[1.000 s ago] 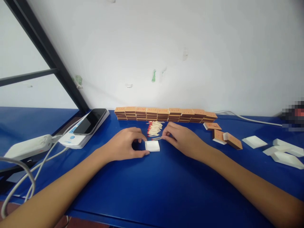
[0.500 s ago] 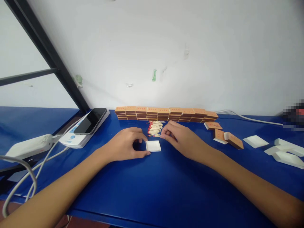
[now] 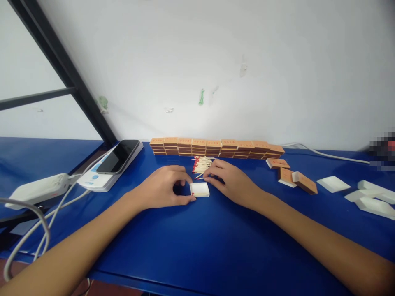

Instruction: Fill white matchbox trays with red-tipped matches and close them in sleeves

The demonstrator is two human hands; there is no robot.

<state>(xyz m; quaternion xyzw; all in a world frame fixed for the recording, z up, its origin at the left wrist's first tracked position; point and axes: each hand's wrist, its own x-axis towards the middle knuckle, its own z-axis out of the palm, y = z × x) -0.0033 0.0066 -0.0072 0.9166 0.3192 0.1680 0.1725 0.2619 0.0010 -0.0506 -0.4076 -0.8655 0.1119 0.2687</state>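
Note:
A small white matchbox tray [image 3: 200, 187] lies on the blue tabletop. At its left end, the thumb and fingertips of my left hand [image 3: 165, 187] hold it at the corners. One or two red-headed matches [image 3: 201, 194] rest inside along the near wall. Just behind the tray is a pile of loose matches [image 3: 202, 165], red heads pointing left. My right hand [image 3: 230, 181] is closed at the pile's near right side, its thumb and finger pinching a match [image 3: 199, 178] whose red head points left.
A long row of stacked matchboxes [image 3: 199, 147] stands against the wall. At right lie several loose matchboxes [image 3: 304, 183] and white empty trays [image 3: 333, 184]. To the left are a phone [image 3: 119, 156] on a white power strip [image 3: 95, 181], a white adapter [image 3: 38, 190] and cables.
The tray held nothing before; red-headed matches now lie along its near wall. My right hand has shifted slightly and now pinches a match near the pile. My left hand has barely moved.

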